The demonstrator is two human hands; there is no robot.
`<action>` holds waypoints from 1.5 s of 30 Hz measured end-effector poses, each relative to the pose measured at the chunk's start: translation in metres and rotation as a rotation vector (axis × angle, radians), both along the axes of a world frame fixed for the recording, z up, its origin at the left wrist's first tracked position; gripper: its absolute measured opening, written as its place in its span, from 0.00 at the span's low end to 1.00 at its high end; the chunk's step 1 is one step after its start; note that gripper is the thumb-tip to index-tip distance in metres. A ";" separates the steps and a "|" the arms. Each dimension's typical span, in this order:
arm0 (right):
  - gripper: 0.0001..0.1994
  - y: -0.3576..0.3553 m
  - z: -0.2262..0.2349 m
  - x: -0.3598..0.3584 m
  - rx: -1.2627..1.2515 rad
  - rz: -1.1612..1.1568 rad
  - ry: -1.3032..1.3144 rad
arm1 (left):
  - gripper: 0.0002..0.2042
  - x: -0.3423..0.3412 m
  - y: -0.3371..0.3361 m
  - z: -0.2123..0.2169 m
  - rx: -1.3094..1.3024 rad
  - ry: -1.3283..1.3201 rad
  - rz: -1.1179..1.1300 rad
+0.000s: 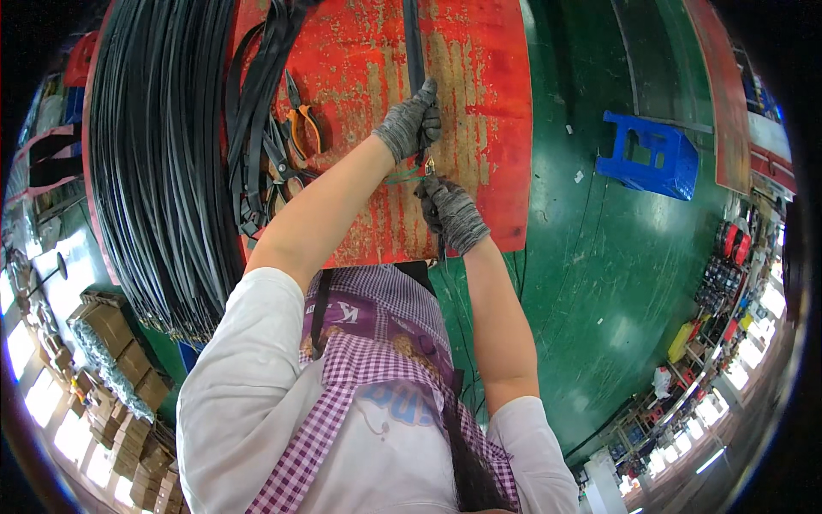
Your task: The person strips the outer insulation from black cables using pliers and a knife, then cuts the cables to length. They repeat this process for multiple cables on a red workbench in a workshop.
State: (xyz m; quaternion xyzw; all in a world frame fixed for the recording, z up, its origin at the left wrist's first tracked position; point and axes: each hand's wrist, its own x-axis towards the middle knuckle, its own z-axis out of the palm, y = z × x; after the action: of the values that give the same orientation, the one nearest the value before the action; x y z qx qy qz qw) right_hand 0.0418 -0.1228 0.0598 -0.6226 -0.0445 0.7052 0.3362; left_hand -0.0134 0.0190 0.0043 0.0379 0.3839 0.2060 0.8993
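One left hand (412, 122) grips a strap (414, 43); the curled right hand (455, 214) hides its hold.

both bare forearms (321, 210) extend forward, the left grip (416, 118) curled ahead of the similarly curled right grip (454, 214).

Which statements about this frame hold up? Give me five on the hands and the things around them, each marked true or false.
1. The left hand and right hand are both gloved in grey. True.
2. The left hand is gripping pliers. False: it grips a black strip; orange-handled pliers lie on the red tabletop.
3. A blue stool is on the green floor. True.
4. The large bundle of black strips lies right of the hands. False: it lies to their left.
5. The apron's shoulder strap is plain black. False: it is purple-and-white checked.
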 end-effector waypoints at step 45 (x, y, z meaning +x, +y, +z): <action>0.13 0.095 -0.018 0.003 0.195 0.554 -1.129 | 0.18 0.023 0.083 0.008 -0.006 0.027 0.087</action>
State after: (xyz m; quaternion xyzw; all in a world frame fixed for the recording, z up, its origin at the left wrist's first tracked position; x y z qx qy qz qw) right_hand 0.0452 -0.0281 0.0415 -0.8305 -0.4382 0.3217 0.1211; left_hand 0.0099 0.1017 0.0122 0.0212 0.3980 0.2430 0.8843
